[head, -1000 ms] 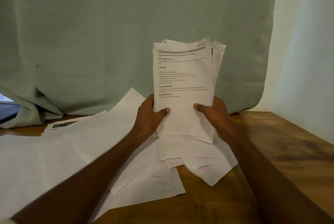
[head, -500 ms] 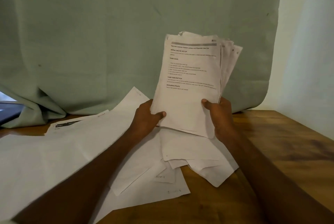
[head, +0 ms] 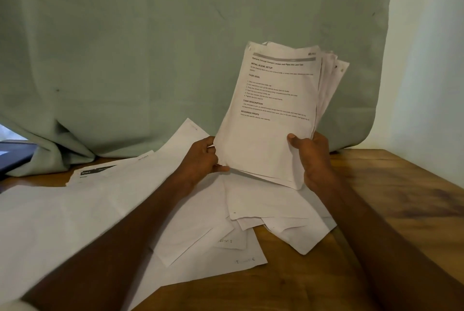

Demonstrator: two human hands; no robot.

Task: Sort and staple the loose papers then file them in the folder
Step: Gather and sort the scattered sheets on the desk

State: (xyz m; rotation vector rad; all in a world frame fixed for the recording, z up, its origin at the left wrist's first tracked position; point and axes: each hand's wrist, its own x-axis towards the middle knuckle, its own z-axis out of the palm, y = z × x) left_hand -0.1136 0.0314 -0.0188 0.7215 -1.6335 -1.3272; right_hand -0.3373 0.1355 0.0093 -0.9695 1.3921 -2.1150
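White paper stack [head: 271,120] tilted right, left hand [head: 200,160] and right hand [head: 311,157] each in clenched grip on its lower edges

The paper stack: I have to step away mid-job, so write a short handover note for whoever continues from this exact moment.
Left hand grips the paper stack at its lower left corner; right hand grips its lower right edge. The stack is held upright above the table, sheets uneven and fanned at the top right. Loose sheets lie scattered on the table below. No stapler or folder is in view. Done: part gathered. Left: square up, sort, staple, file.
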